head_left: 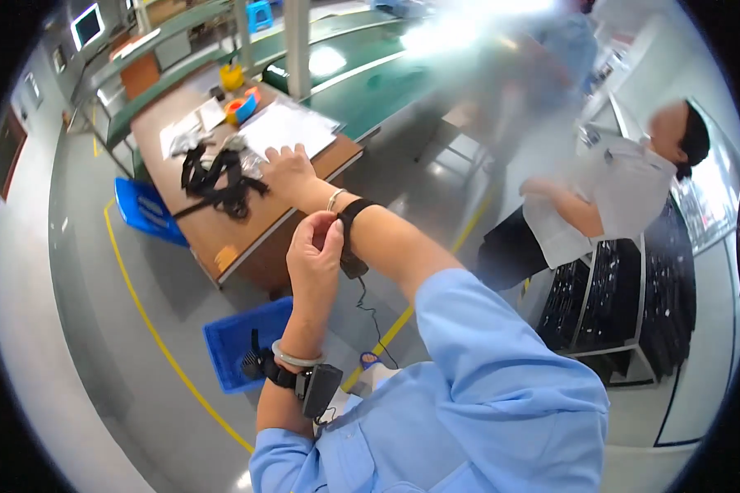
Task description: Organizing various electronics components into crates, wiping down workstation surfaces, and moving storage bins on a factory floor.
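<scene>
My left hand (314, 251) pinches a black wrist strap (349, 218) that goes round my right wrist. A small dark device, partly hidden, hangs under that strap with a thin cable (370, 316) running down from it. My right hand (286, 171) reaches out over the table's near edge, fingers spread, holding nothing that I can see. A thin bracelet (334, 197) circles the right wrist beside the strap. On my left wrist sit a pale bangle (298, 355) and a strapped black box-shaped device (321, 390).
Black straps (222, 181) lie tangled on the brown table (160, 107), near white papers (279, 131) and a roll of orange and blue tape (242, 107). A blue crate (222, 349) stands on the floor. At right, a person (608, 185) stands by a rack (625, 304) of black parts.
</scene>
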Demonstrator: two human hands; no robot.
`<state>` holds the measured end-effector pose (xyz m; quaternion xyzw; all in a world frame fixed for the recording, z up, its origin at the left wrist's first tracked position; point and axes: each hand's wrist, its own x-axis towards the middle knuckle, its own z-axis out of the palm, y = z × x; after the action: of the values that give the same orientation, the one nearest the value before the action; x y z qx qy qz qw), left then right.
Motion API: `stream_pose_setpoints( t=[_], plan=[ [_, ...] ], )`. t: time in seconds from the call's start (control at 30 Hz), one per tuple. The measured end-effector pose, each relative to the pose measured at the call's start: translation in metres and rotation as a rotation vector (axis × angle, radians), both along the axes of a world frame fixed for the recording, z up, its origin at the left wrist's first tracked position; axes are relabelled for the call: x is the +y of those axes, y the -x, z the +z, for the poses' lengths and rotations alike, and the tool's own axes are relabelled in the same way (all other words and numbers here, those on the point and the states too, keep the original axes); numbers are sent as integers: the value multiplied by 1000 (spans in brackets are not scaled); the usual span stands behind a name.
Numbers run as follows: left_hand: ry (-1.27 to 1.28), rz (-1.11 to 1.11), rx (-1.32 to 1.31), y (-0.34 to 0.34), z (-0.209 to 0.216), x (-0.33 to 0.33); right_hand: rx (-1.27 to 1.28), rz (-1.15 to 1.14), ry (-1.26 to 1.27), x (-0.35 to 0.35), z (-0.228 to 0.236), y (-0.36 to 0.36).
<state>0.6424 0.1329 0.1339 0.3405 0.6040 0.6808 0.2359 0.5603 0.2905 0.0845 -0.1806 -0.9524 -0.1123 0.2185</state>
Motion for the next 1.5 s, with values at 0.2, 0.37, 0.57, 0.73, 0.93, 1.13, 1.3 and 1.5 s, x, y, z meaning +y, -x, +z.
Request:
stream_pose_setpoints(
  t=[0.2,0.37,0.57,0.73,0.93,1.13,1.3,1.5],
  plan=[
    [119,-262,-142,-44,9,49,-68,-102,-116,64,1,-75],
    [351,-588,-235,-66,14,66,-121,-159,-387,80,-32,-126],
    [201,-628,-238,-93,31,29,-442,3,-324,15,-77,-132],
    [229,-703,-169,-107,7,8,264,-456,903,67,-94,-139],
    [240,-743,-96,-84,-64,-18,911,-69,2344,44,-21,-105],
    [210,-836,-372,-114,-6,-32,1008,-92,1324,83,-28,-109],
    [147,-402,475,-15,-11,-45,559,84,1629,-9,-34,-90],
    [638,470,608,172,-34,-82,141,614,1925,-137,57,-127]
  ],
)
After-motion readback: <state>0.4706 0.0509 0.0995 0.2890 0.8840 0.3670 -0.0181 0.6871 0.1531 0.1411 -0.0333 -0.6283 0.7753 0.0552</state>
